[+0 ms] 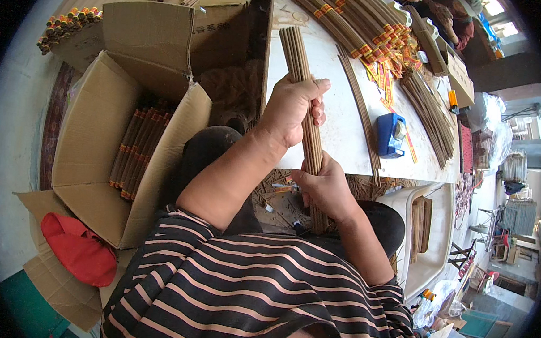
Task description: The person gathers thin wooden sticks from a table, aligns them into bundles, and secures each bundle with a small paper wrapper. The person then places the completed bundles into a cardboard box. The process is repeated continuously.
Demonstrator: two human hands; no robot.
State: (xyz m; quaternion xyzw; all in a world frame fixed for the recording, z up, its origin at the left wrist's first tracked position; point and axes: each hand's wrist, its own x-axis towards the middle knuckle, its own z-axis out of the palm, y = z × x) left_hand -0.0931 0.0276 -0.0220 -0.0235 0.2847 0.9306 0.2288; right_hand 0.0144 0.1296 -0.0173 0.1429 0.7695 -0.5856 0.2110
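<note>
A bundle of long brown incense sticks (pixel 312 137) stands tilted over the near edge of the white table (pixel 346 146), its far end leaning over the tabletop. My left hand (pixel 289 108) is wrapped round its upper part, thumb laid across. Lower down, my right hand (pixel 328 188) grips the same bundle, whose bottom end hangs near my lap. To the right on the table are a blue tape dispenser (pixel 389 136), a few loose sticks (pixel 362 112) and a loose pile of sticks (pixel 431 117).
Banded bundles (pixel 354 19) lie at the table's far side beside red and yellow paper strips (pixel 384 80). An open cardboard box (pixel 76 157) at left holds several wrapped bundles; a red cloth (pixel 79 250) lies by it. A white tub (pixel 432 253) stands right. Another person's hand (pixel 441 15) shows far right.
</note>
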